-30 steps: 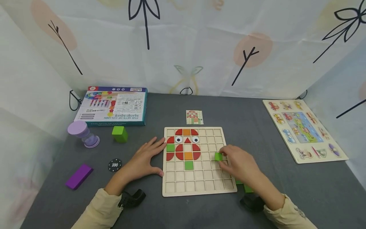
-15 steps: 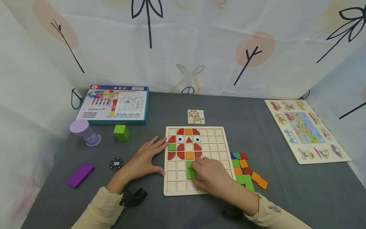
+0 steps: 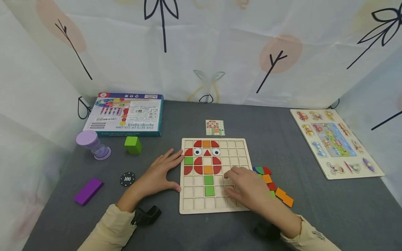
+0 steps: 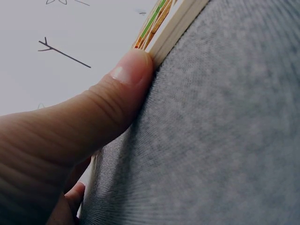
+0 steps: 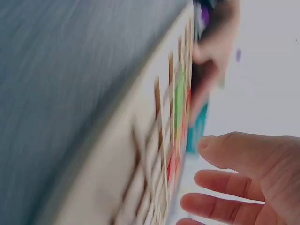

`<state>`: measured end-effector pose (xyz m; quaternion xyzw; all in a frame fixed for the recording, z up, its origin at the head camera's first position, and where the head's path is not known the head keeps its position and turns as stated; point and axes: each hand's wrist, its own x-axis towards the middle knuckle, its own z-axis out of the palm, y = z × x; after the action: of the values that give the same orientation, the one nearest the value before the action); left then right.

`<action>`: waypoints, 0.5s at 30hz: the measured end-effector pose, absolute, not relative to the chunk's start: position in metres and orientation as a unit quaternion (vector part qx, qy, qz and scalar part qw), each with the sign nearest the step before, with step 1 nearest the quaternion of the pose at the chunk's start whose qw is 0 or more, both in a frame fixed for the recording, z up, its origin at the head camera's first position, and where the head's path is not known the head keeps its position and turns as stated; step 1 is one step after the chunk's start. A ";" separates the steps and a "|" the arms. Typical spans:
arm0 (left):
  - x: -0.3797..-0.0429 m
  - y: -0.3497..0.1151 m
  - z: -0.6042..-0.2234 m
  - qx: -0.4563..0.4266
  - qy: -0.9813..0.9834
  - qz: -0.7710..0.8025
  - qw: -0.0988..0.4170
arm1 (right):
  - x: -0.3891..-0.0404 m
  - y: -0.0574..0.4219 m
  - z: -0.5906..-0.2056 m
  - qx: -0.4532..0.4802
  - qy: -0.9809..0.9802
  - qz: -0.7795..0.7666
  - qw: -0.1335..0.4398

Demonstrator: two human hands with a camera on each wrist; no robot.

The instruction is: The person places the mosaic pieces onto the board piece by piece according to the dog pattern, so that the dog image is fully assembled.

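Observation:
A wooden grid board (image 3: 196, 203) lies in front of the person, with red, orange and green tiles and two eye pieces set in its squares. The left hand (image 3: 156, 177) rests at the board's left edge, its thumb (image 4: 126, 75) touching the rim in the left wrist view. Over the board's right half hovers the right hand (image 3: 248, 188), fingers loosely bent and apart with nothing between them. Two green square tiles (image 3: 209, 191) sit one below the other in the lower middle. A small pattern card (image 3: 215, 128) lies just beyond the board.
Right of the board is a pile of loose tiles (image 3: 284, 197), partly hidden by the right arm. Around the table stand a box (image 3: 125, 115), a purple hourglass (image 3: 93, 144), a green cube (image 3: 133, 145), a purple block (image 3: 88, 191), a black chip (image 3: 127, 179) and a picture board (image 3: 337, 143).
The right hand carried a green tile leftward into the square below the other green tile, released it and drew back to the right. The left hand stayed at the board's edge.

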<state>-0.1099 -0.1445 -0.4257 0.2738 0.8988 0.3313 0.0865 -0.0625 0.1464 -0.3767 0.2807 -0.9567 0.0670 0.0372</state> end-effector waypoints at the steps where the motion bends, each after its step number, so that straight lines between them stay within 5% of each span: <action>1: -0.110 -0.144 -0.426 0.274 0.899 0.331 0.086 | -0.063 0.156 -0.375 0.264 -0.961 0.069 0.046; 10: -0.110 -0.145 -0.427 0.274 0.901 0.324 0.085 | -0.053 0.237 -0.365 0.103 -0.991 0.086 0.029; 15: -0.111 -0.144 -0.428 0.276 0.901 0.323 0.083 | -0.046 0.251 -0.368 0.097 -0.991 0.088 -0.010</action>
<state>-0.1106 -0.1438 -0.4278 0.2759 0.9014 0.3234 0.0826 -0.0462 0.2510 -0.3680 0.0974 -0.9913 0.0880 -0.0100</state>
